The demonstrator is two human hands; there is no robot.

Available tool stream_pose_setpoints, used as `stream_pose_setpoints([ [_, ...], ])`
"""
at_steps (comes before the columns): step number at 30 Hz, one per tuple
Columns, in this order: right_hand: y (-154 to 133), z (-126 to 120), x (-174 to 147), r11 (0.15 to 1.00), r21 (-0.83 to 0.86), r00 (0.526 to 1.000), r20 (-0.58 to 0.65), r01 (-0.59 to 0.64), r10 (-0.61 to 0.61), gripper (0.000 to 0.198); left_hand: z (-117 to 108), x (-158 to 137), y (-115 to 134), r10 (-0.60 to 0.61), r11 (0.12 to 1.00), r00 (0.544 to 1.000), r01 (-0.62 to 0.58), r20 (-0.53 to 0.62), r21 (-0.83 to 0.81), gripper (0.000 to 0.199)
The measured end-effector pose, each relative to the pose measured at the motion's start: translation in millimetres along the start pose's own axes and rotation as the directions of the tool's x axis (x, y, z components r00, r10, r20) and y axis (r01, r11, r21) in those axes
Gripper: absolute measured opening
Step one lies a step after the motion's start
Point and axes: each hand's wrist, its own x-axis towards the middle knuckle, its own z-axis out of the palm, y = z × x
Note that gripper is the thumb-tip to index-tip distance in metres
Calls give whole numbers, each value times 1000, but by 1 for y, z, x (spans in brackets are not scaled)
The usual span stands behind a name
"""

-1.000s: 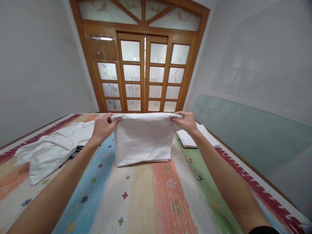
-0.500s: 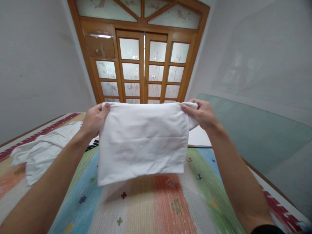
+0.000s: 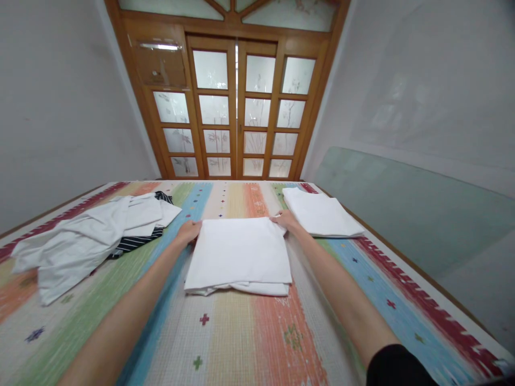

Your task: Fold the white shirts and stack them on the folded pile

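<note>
A folded piece of white cloth [image 3: 241, 252] lies on the striped bedspread [image 3: 233, 343] in front of me, its layers uneven along the near edge. At its far left corner, my left hand [image 3: 189, 232] is closed on the cloth. My right hand [image 3: 286, 220] pinches the far right corner, where a small flap sticks out past the edge. Both arms reach forward over the bed, and the fingertips are partly hidden by the fabric.
On the left lies a loose heap of white cloth [image 3: 88, 230] with a black striped cloth [image 3: 139, 243] under it. A folded white cloth stack [image 3: 322, 212] sits at the back right. A pale green panel [image 3: 406, 209] leans on the right wall; wooden glazed doors [image 3: 237, 107] stand beyond the bed.
Both hands have lowered the white cloth from where it hung in the air and laid it on the bedspread. The stack at the back right now shows in full.
</note>
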Motion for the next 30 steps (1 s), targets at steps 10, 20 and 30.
stream_pose_setpoints([
  [10, 0, -13, -66, 807, -437, 869, -102, 399, -485, 24, -16, -55, 3, -143, 968, 975, 102, 170, 230, 27],
  [20, 24, -25, -125, 975, -13, 961, 172, 220, -215, 43, -18, -97, -5, -306, 755, 795, 538, 524, -375, 29],
  [30, 9, -30, -122, 743, 669, 991, 101, -4, -85, 51, -10, -93, 25, -298, 646, 890, 453, 344, -614, 23],
])
